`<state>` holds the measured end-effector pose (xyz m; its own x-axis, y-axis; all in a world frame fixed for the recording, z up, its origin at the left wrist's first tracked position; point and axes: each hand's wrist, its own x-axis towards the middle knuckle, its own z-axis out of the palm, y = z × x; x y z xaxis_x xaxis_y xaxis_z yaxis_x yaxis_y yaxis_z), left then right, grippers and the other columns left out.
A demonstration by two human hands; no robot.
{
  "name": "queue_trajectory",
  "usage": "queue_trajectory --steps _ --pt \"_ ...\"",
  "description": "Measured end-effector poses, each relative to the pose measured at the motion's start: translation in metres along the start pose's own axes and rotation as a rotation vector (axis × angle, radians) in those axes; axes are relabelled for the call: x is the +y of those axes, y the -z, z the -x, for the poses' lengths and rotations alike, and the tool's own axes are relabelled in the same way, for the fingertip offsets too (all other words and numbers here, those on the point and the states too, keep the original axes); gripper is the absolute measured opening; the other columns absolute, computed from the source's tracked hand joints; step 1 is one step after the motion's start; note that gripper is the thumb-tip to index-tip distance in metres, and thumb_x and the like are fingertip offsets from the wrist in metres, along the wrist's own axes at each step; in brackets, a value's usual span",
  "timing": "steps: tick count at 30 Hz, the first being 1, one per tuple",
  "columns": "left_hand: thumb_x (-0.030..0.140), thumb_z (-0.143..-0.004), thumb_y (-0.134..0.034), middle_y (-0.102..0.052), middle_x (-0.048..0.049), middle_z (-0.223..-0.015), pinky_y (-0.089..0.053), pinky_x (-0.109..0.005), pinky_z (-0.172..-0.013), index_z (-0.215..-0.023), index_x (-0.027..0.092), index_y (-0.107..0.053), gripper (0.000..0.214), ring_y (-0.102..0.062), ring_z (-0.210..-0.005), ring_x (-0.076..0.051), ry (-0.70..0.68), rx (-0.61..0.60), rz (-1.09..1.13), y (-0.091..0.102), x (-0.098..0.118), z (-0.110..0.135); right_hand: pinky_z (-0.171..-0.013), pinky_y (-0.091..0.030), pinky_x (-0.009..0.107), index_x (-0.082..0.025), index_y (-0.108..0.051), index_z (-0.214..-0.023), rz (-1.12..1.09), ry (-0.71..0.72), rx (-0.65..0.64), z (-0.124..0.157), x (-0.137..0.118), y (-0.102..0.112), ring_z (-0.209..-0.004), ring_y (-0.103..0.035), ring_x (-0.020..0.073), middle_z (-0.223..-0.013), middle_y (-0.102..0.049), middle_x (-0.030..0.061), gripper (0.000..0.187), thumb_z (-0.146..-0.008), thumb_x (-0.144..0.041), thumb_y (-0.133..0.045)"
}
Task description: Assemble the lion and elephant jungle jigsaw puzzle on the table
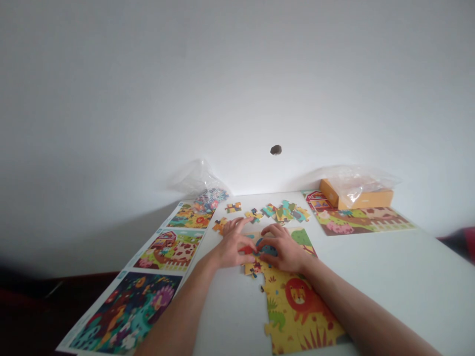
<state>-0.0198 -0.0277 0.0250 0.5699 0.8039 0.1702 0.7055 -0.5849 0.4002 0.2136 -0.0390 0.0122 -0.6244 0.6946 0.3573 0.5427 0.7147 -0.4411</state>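
Observation:
A partly joined jigsaw puzzle (pixel 293 301) lies on the white table, with a red-maned lion on yellow and a tree at its far right. At its upper left edge, my left hand (pixel 230 245) has thumb and forefinger closed about a reddish puzzle piece (pixel 245 250). My right hand (pixel 285 249) curls over a blue part of the puzzle (pixel 268 250), its thumb and fingertips on it. The two hands almost meet there. Just below my left thumb sits an orange-yellow piece (pixel 254 269) at the puzzle's edge. My fingers partly cover where the pieces meet.
Loose pieces (pixel 285 211) lie beyond my hands, near the wall. A picture sheet (pixel 168 251) runs along the left edge. Behind it stands a clear bag of pieces (pixel 210 195). At the right back, an orange box (pixel 365 199) under plastic rests on a farm puzzle (pixel 356 221).

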Motion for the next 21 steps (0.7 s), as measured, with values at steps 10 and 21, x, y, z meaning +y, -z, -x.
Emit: queue_trajectory --steps 10,21 --pt "0.035 -0.066 -0.085 -0.025 0.0036 -0.162 -0.013 -0.065 -0.118 -0.085 0.031 -0.081 0.02 -0.013 -0.148 -0.043 0.004 -0.002 -0.015 -0.003 -0.005 0.002 -0.101 -0.038 0.046 -0.027 -0.071 -0.104 -0.035 0.046 0.059 0.0 -0.003 0.008 -0.112 -0.049 0.0262 -0.116 -0.055 0.0069 0.029 -0.08 -0.014 -0.062" --pt "0.043 -0.069 -0.083 -0.02 0.0032 -0.164 -0.003 -0.065 -0.118 -0.086 0.029 -0.08 0.022 -0.007 -0.15 -0.041 0.018 -0.005 -0.044 -0.007 -0.01 0.003 -0.072 -0.045 0.029 -0.021 -0.073 -0.094 -0.111 0.209 -0.08 -0.001 -0.009 0.008 -0.077 -0.058 0.0173 -0.083 -0.063 0.0041 0.018 -0.084 -0.018 -0.059"
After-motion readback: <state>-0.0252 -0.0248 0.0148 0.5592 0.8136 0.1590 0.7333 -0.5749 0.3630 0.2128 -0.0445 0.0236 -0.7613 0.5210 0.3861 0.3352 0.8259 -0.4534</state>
